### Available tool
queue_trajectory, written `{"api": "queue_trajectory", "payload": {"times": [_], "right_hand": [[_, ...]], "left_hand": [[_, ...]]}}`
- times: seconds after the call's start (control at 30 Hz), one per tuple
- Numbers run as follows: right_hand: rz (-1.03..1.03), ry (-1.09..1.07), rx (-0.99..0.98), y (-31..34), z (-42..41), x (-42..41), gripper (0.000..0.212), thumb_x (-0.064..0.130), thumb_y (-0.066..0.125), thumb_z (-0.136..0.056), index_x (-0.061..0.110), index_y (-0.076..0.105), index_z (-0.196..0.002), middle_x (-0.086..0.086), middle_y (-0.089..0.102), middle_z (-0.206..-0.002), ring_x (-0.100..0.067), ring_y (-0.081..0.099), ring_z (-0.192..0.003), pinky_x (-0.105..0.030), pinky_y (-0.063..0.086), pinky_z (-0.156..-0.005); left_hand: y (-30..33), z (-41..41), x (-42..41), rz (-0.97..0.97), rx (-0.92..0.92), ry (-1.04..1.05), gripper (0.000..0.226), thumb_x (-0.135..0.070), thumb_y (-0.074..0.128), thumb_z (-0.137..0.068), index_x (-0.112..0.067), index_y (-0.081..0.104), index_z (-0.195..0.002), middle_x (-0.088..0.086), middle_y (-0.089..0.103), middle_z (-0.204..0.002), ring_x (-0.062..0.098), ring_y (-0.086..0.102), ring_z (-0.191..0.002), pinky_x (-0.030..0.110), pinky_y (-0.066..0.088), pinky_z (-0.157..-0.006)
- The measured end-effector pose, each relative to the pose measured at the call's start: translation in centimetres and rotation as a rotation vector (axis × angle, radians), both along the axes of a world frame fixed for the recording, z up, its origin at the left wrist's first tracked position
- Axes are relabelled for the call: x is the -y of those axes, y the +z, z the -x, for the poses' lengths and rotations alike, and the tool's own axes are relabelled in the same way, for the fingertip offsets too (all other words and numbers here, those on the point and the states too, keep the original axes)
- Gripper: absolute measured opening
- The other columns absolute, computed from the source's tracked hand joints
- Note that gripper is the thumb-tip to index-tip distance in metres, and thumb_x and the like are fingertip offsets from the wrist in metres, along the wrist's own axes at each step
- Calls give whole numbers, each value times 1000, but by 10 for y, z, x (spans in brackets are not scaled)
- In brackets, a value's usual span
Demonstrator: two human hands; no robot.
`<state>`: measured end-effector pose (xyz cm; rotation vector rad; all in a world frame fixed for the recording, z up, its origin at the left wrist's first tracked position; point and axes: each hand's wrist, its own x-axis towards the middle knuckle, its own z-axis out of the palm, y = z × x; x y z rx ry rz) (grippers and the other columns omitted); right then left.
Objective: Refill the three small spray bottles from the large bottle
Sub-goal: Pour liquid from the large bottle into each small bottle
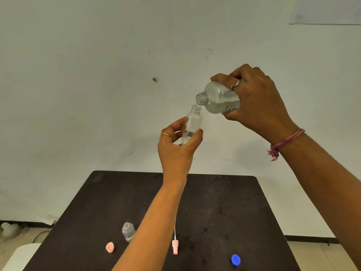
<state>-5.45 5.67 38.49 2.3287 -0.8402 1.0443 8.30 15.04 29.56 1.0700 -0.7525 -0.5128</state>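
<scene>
Up in the air, above the far edge of the dark desk (244,202), two hands work together. The left hand (175,145) holds a small bottle (192,124) upright, with thumb and fingers pinching its lower part. It has no top on, and a little clear water sits at its bottom. The right hand (254,100) is wrapped around the big bottle (216,98), which is tipped over to the left. The big bottle's open mouth is just above the small bottle's mouth, almost touching it. The big bottle is about half full of clear water.

Down on the near part of the desk, another small bottle (128,231) stands open, left of the left arm. A pink cap (110,247) lies just near it, a bit closer. A pink spray top (175,246) with a thin white tube lies right of the arm. A blue cap (235,260) lies well apart, at the near right.
</scene>
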Motion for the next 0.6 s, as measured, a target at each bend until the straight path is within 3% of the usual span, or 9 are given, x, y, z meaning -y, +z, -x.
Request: {"api": "queue_trajectory", "payload": {"times": [0.6], "right_hand": [[0,-1,-20,-3,-4,2,72,13,83,-59,22,57,-125,-12,56,-103,-33,54,-91,-41,45,-72]], "left_hand": [[-1,-2,1,3,-5,1,47,-18,80,-74,-22,62,-117,-6,63,-115,6,62,-98,4,48,-63]]}}
